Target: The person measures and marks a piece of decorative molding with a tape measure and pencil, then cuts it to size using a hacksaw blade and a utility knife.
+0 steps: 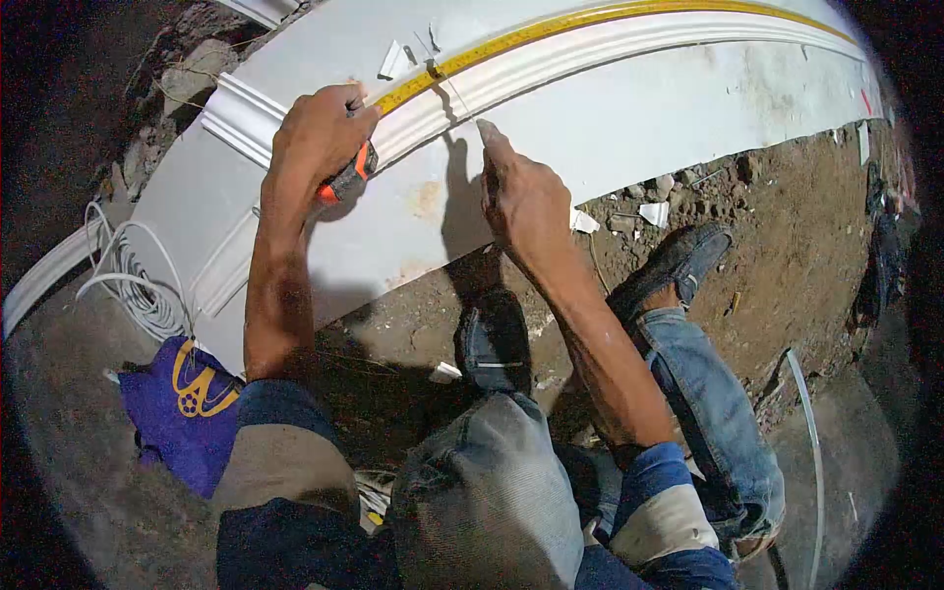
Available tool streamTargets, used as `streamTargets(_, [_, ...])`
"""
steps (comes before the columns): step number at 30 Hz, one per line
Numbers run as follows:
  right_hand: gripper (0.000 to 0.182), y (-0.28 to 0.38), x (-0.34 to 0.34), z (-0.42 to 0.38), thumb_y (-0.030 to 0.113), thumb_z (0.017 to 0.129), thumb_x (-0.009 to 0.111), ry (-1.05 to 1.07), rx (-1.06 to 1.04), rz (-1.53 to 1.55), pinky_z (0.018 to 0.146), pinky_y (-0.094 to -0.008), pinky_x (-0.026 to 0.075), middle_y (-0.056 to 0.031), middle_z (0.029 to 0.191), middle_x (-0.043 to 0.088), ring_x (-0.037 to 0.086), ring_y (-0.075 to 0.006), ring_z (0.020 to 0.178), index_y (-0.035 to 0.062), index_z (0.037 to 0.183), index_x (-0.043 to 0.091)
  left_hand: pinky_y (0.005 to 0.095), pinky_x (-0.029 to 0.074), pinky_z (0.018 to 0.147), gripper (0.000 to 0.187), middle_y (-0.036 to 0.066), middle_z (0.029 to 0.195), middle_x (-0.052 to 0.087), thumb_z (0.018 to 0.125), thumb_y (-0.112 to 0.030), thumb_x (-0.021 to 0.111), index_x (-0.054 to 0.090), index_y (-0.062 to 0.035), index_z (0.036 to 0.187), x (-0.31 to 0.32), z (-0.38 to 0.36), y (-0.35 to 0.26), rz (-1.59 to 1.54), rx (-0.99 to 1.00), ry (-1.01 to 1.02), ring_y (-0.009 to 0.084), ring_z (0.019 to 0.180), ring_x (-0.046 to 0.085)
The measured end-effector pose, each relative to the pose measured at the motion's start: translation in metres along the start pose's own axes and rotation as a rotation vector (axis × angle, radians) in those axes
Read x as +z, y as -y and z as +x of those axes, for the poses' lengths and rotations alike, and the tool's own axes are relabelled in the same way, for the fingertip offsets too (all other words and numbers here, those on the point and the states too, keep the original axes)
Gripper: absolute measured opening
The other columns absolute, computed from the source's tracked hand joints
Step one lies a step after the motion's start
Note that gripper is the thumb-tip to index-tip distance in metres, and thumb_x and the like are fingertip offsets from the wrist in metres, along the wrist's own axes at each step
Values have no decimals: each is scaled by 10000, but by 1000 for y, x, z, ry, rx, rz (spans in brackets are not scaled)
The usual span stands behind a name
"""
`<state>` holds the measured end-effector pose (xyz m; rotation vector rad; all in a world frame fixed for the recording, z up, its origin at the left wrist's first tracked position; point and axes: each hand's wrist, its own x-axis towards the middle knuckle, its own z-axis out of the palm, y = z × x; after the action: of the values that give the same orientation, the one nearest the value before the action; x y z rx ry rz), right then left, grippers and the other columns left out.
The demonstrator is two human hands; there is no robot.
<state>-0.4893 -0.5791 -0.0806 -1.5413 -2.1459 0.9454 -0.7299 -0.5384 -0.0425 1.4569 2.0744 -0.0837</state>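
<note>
My left hand [320, 138] is closed around a tape measure [346, 177] with an orange and black case. Its yellow blade [551, 31] runs out to the upper right along a white ribbed moulding strip [551, 67]. My right hand [526, 192] is closed, with a thin, pointed, rod-like thing [458, 96] sticking out from the fingertips. The tip reaches across the moulding towards the edge of the tape; I cannot tell its exact kind. Both the strip and the tape lie on a large white board [669, 118].
Short moulding offcuts [241, 118] lie at the left of the board. A coil of white cable [143, 285] sits beside a purple cloth [187, 413]. Stones and white scraps [654, 211] cover the dirt near my shoes. A pale strip [811, 452] lies at right.
</note>
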Motion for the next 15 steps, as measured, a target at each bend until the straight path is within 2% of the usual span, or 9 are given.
streamTargets(3, [477,4,-1,4,122,878,540,50,60,-46,600,-469,481,-183,757,635,621,-382,672,181,1350,501,446,492,735,334,180,820,679,828,-343,566,656,-47,952,1,3,2,29,58,-11,363,767,649])
streamTargets(12, [478,6,-1,10,86,880,489,55,68,-58,636,-484,483,-202,785,643,631,-386,723,194,1345,512,457,486,744,341,204,844,672,831,-344,547,653,-45,954,-2,2,2,30,34,30,389,800,642])
streamTargets(13, [476,4,1,13,51,844,488,23,-7,-54,608,-466,501,-155,756,620,633,-350,700,93,1317,518,457,486,744,341,204,844,672,831,-344,547,653,-45,954,-3,2,1,28,35,29,389,800,642])
streamTargets(15, [476,3,5,19,63,853,492,9,1,-36,616,-474,490,-175,769,632,630,-370,708,124,1324,519,462,486,747,342,209,851,673,829,-348,551,652,-43,949,-4,1,-2,15,22,32,392,805,642])
